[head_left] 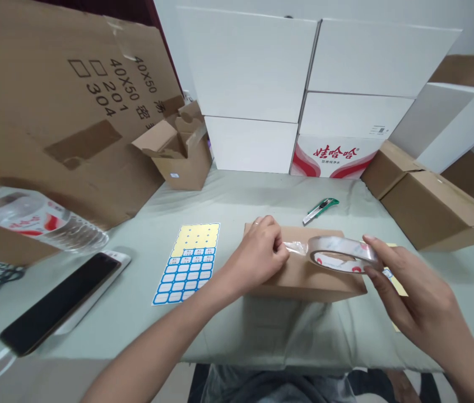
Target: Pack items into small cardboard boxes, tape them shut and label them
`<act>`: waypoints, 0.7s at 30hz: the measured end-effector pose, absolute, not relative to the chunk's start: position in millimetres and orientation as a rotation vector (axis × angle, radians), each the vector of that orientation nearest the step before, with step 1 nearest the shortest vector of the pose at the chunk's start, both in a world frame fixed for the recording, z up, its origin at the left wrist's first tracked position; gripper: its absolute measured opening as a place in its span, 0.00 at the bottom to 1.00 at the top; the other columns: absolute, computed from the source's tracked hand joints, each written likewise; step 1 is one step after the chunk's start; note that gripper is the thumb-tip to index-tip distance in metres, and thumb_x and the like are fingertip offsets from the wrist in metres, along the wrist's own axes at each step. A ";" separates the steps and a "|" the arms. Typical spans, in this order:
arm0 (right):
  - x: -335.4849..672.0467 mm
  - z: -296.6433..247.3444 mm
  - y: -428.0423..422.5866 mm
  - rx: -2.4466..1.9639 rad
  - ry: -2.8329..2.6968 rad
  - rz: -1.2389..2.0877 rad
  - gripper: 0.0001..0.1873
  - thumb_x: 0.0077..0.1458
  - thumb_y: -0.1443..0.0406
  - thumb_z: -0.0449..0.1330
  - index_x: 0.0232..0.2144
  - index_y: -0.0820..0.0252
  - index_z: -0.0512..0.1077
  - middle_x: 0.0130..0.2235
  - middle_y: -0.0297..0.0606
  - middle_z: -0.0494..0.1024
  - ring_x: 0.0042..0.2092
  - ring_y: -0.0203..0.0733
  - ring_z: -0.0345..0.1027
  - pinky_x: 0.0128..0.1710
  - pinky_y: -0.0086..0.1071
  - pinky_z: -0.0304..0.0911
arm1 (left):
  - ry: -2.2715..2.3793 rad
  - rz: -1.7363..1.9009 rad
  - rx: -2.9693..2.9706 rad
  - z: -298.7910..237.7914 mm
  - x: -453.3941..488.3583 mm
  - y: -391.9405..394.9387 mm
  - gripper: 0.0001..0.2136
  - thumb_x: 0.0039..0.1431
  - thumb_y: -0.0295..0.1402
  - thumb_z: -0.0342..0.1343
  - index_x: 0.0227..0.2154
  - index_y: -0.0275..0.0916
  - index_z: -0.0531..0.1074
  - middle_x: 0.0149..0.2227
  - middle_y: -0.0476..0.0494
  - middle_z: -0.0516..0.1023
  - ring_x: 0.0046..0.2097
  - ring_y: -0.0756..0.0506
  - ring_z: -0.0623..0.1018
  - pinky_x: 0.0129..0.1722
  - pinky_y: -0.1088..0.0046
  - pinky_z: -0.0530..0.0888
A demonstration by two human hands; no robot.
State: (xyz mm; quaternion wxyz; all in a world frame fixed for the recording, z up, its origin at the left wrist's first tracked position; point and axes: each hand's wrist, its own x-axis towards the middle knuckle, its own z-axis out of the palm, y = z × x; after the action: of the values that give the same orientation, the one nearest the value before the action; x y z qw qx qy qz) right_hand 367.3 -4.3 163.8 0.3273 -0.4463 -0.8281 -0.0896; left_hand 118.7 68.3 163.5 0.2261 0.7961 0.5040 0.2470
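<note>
The left hand (262,249) had its fingers pinched shut on the tape end (296,246) at the box's (304,280) top left. The right hand's (413,296) fingers clasped the tape roll (343,254) above the box. Any slack could have let that tape end twist and stick crooked.

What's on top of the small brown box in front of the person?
The left hand, over the small brown box, pinches the tape end; the right hand holds the tape roll above it. The box top beneath them is covered.
</note>
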 end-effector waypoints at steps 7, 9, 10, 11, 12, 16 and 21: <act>366.9 177.0 -3.9 -1.202 -2.331 -0.305 0.31 0.65 0.71 0.51 0.68 0.57 0.52 0.39 0.42 0.74 0.36 0.42 0.68 0.31 0.33 0.61 | 1.412 0.431 2.300 172.9 120.8 72.8 0.12 0.53 0.22 0.49 0.20 0.41 0.56 0.34 0.43 0.68 0.42 0.40 0.69 0.41 0.60 0.68; 363.0 180.7 -3.9 -1.198 -2.352 -0.355 0.30 0.65 0.71 0.50 0.67 0.58 0.53 0.39 0.42 0.74 0.36 0.43 0.68 0.31 0.33 0.61 | 1.421 0.394 2.331 174.3 121.9 73.7 0.12 0.53 0.22 0.50 0.19 0.41 0.56 0.34 0.42 0.68 0.42 0.40 0.69 0.41 0.60 0.68; 361.1 182.6 -3.8 -1.196 -2.363 -0.382 0.29 0.65 0.71 0.50 0.67 0.59 0.53 0.38 0.42 0.74 0.35 0.43 0.68 0.30 0.33 0.61 | 1.430 0.377 2.349 174.8 122.8 73.7 0.12 0.53 0.22 0.51 0.20 0.41 0.56 0.34 0.42 0.67 0.42 0.40 0.69 0.42 0.60 0.69; 359.2 184.4 -3.6 -1.194 -2.378 -0.407 0.28 0.65 0.71 0.49 0.66 0.60 0.54 0.38 0.42 0.75 0.34 0.42 0.68 0.29 0.33 0.61 | 1.443 0.359 2.368 175.2 123.8 73.4 0.12 0.53 0.22 0.51 0.20 0.41 0.57 0.34 0.42 0.68 0.42 0.40 0.69 0.42 0.60 0.69; 357.5 186.2 -3.3 -1.190 -2.395 -0.432 0.27 0.65 0.70 0.48 0.66 0.60 0.55 0.37 0.42 0.75 0.33 0.42 0.67 0.28 0.32 0.60 | 1.456 0.337 2.386 175.5 124.8 72.8 0.11 0.53 0.22 0.51 0.20 0.41 0.58 0.34 0.42 0.68 0.42 0.40 0.69 0.43 0.60 0.69; 352.4 190.9 -0.5 -1.194 -2.452 -0.528 0.25 0.64 0.71 0.46 0.63 0.61 0.58 0.38 0.42 0.75 0.29 0.39 0.66 0.24 0.31 0.60 | 1.485 0.292 2.466 174.7 126.2 69.8 0.07 0.54 0.23 0.52 0.23 0.39 0.64 0.37 0.41 0.69 0.44 0.40 0.69 0.44 0.61 0.71; 348.8 190.0 5.2 -1.233 -2.457 -0.613 0.26 0.63 0.73 0.46 0.63 0.62 0.58 0.39 0.42 0.74 0.30 0.41 0.67 0.24 0.31 0.59 | 1.542 0.468 2.494 166.0 115.8 68.4 0.04 0.55 0.24 0.53 0.34 0.35 0.68 0.39 0.40 0.71 0.44 0.40 0.70 0.45 0.59 0.73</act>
State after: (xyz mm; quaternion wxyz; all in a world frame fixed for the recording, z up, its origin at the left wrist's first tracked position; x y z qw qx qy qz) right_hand 348.8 5.2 190.0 0.1620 -0.4320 -0.8608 -0.2149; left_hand 115.8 68.4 166.0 0.0858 0.8369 0.5174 0.1569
